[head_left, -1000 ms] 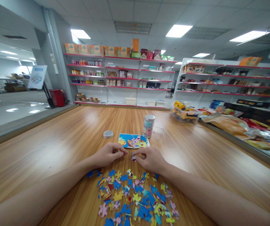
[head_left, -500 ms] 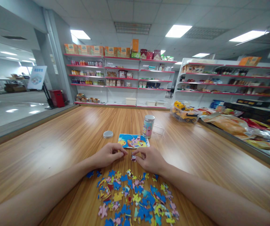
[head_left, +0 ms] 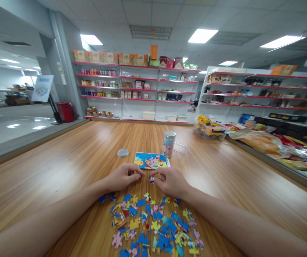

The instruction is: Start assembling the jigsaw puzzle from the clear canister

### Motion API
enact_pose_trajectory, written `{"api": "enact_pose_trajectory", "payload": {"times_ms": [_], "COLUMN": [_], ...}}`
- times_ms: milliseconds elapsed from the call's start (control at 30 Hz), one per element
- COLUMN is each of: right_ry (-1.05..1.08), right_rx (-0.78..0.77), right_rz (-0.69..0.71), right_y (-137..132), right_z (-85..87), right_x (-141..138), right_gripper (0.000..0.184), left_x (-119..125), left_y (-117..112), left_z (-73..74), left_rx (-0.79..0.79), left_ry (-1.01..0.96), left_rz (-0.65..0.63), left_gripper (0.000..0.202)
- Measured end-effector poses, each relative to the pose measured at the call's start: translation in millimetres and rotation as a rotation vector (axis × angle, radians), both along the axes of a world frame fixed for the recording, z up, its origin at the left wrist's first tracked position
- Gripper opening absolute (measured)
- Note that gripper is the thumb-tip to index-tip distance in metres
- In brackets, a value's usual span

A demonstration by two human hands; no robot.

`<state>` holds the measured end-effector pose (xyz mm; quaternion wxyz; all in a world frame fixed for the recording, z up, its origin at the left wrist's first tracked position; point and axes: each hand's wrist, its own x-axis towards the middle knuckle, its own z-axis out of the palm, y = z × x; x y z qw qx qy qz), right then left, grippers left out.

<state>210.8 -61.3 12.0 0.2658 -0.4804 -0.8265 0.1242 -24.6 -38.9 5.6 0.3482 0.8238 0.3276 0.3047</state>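
Between the thumb and forefinger of my right hand (head_left: 171, 181) is a small puzzle piece (head_left: 152, 179), white, pink and dark in colour. My left hand (head_left: 124, 176) rests just to the left of it, fingers curled with thumb and fingertips close together; whether anything is pinched there is hidden. Beyond both hands lies a picture card (head_left: 150, 160) with cartoon figures on blue. Many loose puzzle pieces (head_left: 166, 228), blue, yellow, pink and teal, are spread on the wooden table (head_left: 84, 153) between my forearms.
Past the card's right end stands a cartoon-printed can (head_left: 169, 144), beside a clear plastic frame (head_left: 180, 148). A silver lid (head_left: 122, 152) lies left of the card. Farther right are a clear bin of yellow toy trucks (head_left: 211, 127) and packaged snacks (head_left: 260, 142). Stocked shelves (head_left: 137, 84) line the back.
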Motion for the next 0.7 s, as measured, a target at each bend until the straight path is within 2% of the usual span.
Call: {"api": "enact_pose_trajectory", "payload": {"times_ms": [400, 533, 700], "right_ry": [0.073, 0.140, 0.119], "right_rx": [-0.003, -0.002, -0.020], "right_rz": [0.009, -0.037, -0.100], "right_y": [2.7, 6.9, 6.8], "right_z": [-4.2, -5.8, -3.0], "right_x": [1.3, 2.3, 2.3], "right_gripper": [0.024, 0.020, 0.021], "left_x": [-0.4, 0.2, 0.4], "left_y": [-0.6, -0.2, -0.1], "left_z": [0.2, -0.6, -2.2], "left_rx": [-0.004, -0.037, -0.028], "left_ry": [0.007, -0.001, 0.001], "left_rz": [-0.001, 0.009, -0.002], "left_gripper": [0.023, 0.023, 0.023]}}
